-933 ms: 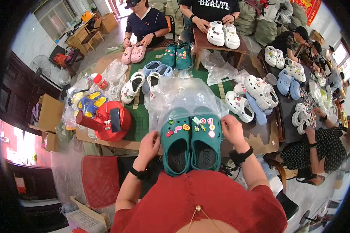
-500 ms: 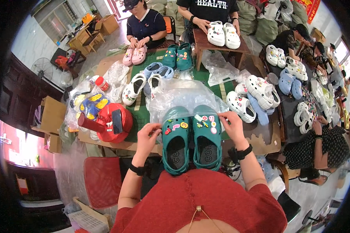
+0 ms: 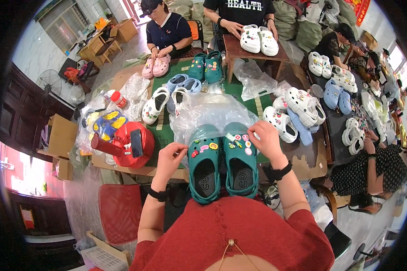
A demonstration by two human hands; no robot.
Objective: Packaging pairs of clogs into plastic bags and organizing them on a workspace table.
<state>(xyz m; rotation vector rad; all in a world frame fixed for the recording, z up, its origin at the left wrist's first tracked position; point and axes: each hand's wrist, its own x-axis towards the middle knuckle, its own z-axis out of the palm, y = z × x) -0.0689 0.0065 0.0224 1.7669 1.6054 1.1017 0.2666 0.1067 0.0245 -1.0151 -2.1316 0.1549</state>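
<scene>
A pair of dark green clogs (image 3: 205, 156) with colourful charms lies before me, heels against my red top. Their toes are inside a clear plastic bag (image 3: 212, 110) that spreads over the table beyond them. My left hand (image 3: 170, 159) is closed in a pinch beside the left clog, at the bag's edge. On the other side, my right hand (image 3: 266, 139) has bent fingers and thumb together at the bag's edge, over the right clog's toe and next to its charms. The fingertips partly hide the film between them.
A red container (image 3: 138, 153) with a dark phone (image 3: 136, 142) on it stands at left. White clogs (image 3: 279, 124) lie to the right, more pairs farther off. Co-workers sit around the tables; one handles pink clogs (image 3: 161, 66). A red chair back (image 3: 120, 207) is at lower left.
My right hand has moved inward and slightly up, from beside the right clog to over its toe. My left hand has barely shifted. The green clogs stay in place.
</scene>
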